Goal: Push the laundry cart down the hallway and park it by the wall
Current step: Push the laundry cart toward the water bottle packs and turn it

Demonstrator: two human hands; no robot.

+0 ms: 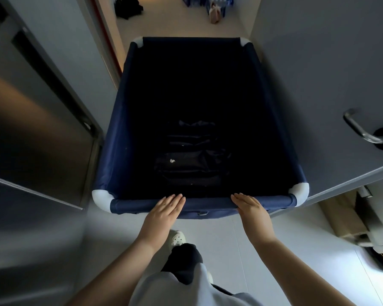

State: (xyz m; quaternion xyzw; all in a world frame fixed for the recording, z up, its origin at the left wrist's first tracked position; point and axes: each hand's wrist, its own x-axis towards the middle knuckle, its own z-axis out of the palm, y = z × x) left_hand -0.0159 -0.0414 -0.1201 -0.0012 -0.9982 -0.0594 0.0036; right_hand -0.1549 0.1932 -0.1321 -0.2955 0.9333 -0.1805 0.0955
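Note:
The laundry cart (117, 120) is a deep navy fabric bin with white corner caps, filling the middle of the view. Dark folded cloth lies at its bottom. My left hand (165, 209) rests flat on the near rail, fingers stretched forward and together. My right hand (249, 205) lies flat on the same rail further right, fingers also extended. Neither hand wraps around the rail; both palms press against it.
A dark door frame (60, 85) stands close on the left. On the right is a grey door with a lever handle (360, 131), and cardboard boxes (345, 219) behind it. Far ahead on the pale floor (186, 25) are water bottle packs (208, 3) and a dark bag (128, 7).

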